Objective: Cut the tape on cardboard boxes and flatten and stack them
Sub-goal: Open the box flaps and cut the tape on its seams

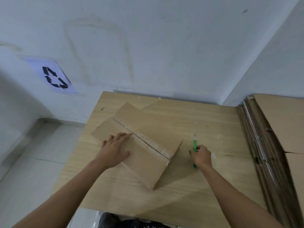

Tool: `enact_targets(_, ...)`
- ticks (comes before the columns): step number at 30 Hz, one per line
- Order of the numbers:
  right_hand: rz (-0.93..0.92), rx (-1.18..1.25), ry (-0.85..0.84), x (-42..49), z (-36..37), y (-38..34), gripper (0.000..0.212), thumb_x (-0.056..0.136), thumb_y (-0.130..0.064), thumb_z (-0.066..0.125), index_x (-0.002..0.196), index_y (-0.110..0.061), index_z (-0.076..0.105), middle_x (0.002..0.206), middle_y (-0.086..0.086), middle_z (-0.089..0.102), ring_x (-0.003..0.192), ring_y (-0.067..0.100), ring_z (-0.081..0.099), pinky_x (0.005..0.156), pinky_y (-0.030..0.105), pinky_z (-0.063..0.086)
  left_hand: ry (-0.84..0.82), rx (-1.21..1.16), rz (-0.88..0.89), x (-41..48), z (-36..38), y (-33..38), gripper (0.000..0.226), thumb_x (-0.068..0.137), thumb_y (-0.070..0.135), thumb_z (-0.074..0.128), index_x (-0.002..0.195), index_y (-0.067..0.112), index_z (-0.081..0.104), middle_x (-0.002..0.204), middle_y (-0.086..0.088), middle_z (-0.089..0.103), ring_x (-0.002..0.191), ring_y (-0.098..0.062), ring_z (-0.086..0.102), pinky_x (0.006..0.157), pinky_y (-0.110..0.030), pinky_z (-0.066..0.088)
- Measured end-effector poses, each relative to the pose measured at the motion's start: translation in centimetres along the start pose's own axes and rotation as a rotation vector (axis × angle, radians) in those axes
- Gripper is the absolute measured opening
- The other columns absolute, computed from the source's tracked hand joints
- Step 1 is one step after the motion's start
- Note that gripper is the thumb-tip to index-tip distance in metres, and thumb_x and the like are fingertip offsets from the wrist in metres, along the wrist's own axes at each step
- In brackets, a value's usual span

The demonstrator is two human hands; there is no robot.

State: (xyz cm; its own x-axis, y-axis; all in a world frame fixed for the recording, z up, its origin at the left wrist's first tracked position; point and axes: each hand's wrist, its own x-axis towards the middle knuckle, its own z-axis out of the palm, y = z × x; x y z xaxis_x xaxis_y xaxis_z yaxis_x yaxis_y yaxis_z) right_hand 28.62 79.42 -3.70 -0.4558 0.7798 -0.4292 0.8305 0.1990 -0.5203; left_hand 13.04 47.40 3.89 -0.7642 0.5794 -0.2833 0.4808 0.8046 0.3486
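At frame centre, my left hand presses flat on a taped cardboard box on the bench. My right hand grips a green cutter beside it. Next, I judge, slit the tape seam.

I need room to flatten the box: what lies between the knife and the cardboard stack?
Only bare tabletop with a few white scraps, seen in the head view; the knife and stack stand apart.
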Motion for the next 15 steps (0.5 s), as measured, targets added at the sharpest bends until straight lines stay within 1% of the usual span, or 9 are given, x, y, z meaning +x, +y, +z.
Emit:
enact_targets(2,-0.022,0.101,0.062,-0.3,-1.1,-1.1,0.013,0.094,-0.02,0.06,0.099,-0.008,0.059,0.101,0.015,0.066,0.08,0.027,0.057,0.067,0.034,0.043,0.104,-0.033,-0.137,1.5,-1.1,-1.6,0.084,0.089,0.047,0.068,0.158,0.036,0.021,0.164,0.003,0.019,0.146,-0.028,0.024,0.115,-0.051,0.024)
enact_targets(4,-0.043,0.174,0.098,-0.6,-2.5,-2.2,0.015,0.097,-0.023,0.054,0.094,-0.008,0.056,0.093,0.013,0.064,0.077,0.027,0.057,0.063,0.034,0.039,0.141,-0.072,-0.279,3.1,-1.9,-3.4,0.094,0.088,0.047,0.071,0.16,0.026,0.016,0.168,-0.003,0.01,0.154,-0.03,0.011,0.12,-0.056,0.017)
enact_targets(5,-0.057,0.187,0.112,-0.8,-3.1,-2.8,0.017,0.098,-0.024,0.052,0.094,-0.008,0.056,0.09,0.012,0.063,0.079,0.029,0.058,0.064,0.035,0.039,0.126,-0.097,-0.325,3.8,-2.1,-4.0,0.097,0.088,0.048,0.071,0.161,0.022,0.013,0.169,-0.006,0.009,0.155,-0.031,0.009,0.121,-0.057,0.016)
enact_targets(6,-0.076,0.19,0.124,-0.9,-3.7,-3.4,0.018,0.099,-0.022,0.049,0.094,-0.008,0.058,0.091,0.011,0.063,0.082,0.03,0.058,0.067,0.036,0.04,0.104,-0.125,-0.354,4.2,-2.1,-4.4,0.098,0.088,0.049,0.07,0.161,0.018,0.013,0.168,-0.009,0.013,0.154,-0.031,0.013,0.121,-0.056,0.016)
enact_targets(8,-0.143,0.191,0.13,-1.3,-4.4,-5.0,0.02,0.098,-0.015,0.044,0.095,-0.009,0.062,0.094,0.009,0.063,0.087,0.028,0.055,0.071,0.035,0.038,0.112,-0.171,-0.375,4.6,-1.8,-4.6,0.093,0.086,0.053,0.069,0.158,0.016,0.022,0.161,-0.01,0.029,0.147,-0.032,0.03,0.119,-0.054,0.023)
enact_targets(9,-0.19,0.186,0.114,-1.7,-4.6,-6.0,0.022,0.098,-0.013,0.043,0.096,-0.01,0.064,0.095,0.008,0.062,0.088,0.026,0.054,0.073,0.034,0.035,0.149,-0.187,-0.382,4.5,-1.5,-4.6,0.088,0.085,0.054,0.069,0.154,0.016,0.029,0.155,-0.01,0.037,0.142,-0.033,0.038,0.118,-0.053,0.026)
enact_targets(11,-0.302,0.148,0.045,-2.5,-4.2,-8.2,0.022,0.1,-0.018,0.045,0.095,-0.008,0.063,0.092,0.007,0.062,0.089,0.028,0.054,0.073,0.035,0.035,0.233,-0.223,-0.403,4.2,-0.9,-4.5,0.075,0.085,0.055,0.068,0.142,0.016,0.04,0.14,-0.008,0.047,0.129,-0.033,0.05,0.113,-0.05,0.033)
enact_targets(13,-0.437,0.054,-0.028,-3.4,-3.0,-10.5,0.023,0.104,-0.026,0.046,0.094,-0.008,0.055,0.085,0.008,0.061,0.083,0.03,0.056,0.069,0.037,0.035,0.286,-0.277,-0.446,4.0,-0.5,-4.2,0.063,0.087,0.055,0.065,0.13,0.015,0.043,0.129,-0.008,0.049,0.12,-0.034,0.055,0.105,-0.048,0.039)
enact_targets(15,-0.567,-0.065,-0.109,-4.3,-1.5,-12.6,0.018,0.106,-0.028,0.043,0.096,-0.014,0.047,0.076,0.007,0.057,0.075,0.03,0.055,0.065,0.037,0.034,0.323,-0.297,-0.485,4.1,-0.3,-4.0,0.056,0.09,0.055,0.062,0.124,0.014,0.044,0.125,-0.009,0.05,0.118,-0.034,0.054,0.099,-0.047,0.042)
